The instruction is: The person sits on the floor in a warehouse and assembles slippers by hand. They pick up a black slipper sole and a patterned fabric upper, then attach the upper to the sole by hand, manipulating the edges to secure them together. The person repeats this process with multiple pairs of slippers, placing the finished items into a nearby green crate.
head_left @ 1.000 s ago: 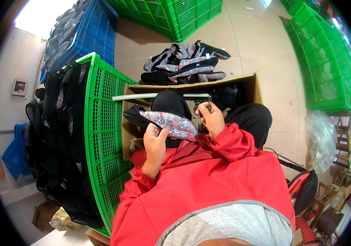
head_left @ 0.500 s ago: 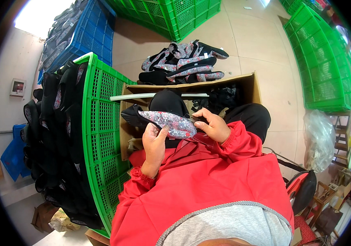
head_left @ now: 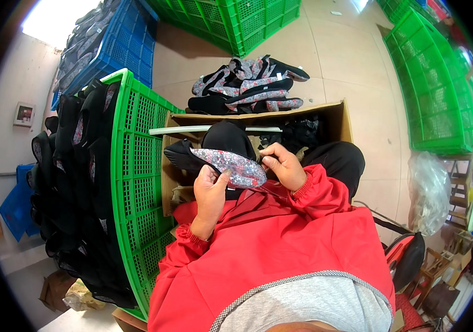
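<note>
A soft fabric shoe (head_left: pixel 234 167), black at one end and printed with small flowers on grey, lies across above my lap. My left hand (head_left: pixel 210 193) grips its near edge, thumb on the print and fingers underneath. Close to the shoe's right end, my right hand (head_left: pixel 286 169) is pinched together; whatever its fingertips hold is too small to make out. Below the shoe stands an open cardboard box (head_left: pixel 325 113) between my knees, with black scraps (head_left: pixel 302 131) in it. A white strip (head_left: pixel 186 130) lies across the box.
Left of me, a tall green crate (head_left: pixel 137 166) is heaped with black shoes (head_left: pixel 79 193). More flowered shoes (head_left: pixel 258 88) are piled on the floor beyond the box. A blue crate (head_left: pixel 128 47), another green crate (head_left: pixel 236 25) and stacked green crates (head_left: pixel 435 88) stand around.
My right hand has drawn slightly back from the shoe's end, its fingers more closed. The shoe has tilted a little in my left hand, which keeps its grip.
</note>
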{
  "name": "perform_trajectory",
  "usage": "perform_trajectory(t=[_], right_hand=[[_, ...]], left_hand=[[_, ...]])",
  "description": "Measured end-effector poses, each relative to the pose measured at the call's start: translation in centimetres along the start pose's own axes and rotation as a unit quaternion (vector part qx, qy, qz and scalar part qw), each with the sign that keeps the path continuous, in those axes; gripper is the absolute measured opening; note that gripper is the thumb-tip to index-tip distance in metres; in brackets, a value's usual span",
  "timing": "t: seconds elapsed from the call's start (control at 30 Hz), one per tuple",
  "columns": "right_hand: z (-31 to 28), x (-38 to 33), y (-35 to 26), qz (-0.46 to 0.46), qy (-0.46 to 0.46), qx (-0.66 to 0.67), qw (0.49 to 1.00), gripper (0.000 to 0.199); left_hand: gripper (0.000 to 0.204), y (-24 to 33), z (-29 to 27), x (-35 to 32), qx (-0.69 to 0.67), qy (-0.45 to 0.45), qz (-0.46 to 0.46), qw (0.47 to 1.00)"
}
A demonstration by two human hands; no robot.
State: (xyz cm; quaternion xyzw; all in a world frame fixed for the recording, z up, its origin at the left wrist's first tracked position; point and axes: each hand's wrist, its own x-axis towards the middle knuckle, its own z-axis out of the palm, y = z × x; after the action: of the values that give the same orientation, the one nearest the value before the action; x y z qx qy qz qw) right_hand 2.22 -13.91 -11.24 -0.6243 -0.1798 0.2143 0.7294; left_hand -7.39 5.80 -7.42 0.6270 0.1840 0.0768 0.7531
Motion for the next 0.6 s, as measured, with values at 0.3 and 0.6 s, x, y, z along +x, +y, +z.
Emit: perform_trajectory(t=[0.3, 0.6], right_hand=[[0.1, -0.8, 0.8, 0.218, 0.154, 0.200, 0.943, 0.030], [-0.5, -0.8, 0.9, 0.158, 0.264, 0.233, 0.923, 0.017]], left_hand=[[0.009, -0.2, 0.7, -0.3, 0.050, 0.031, 0.042, 0.997], [0.015, 1.3, 3.1, 0.1, 0.094, -0.097, 0.077, 0.988]])
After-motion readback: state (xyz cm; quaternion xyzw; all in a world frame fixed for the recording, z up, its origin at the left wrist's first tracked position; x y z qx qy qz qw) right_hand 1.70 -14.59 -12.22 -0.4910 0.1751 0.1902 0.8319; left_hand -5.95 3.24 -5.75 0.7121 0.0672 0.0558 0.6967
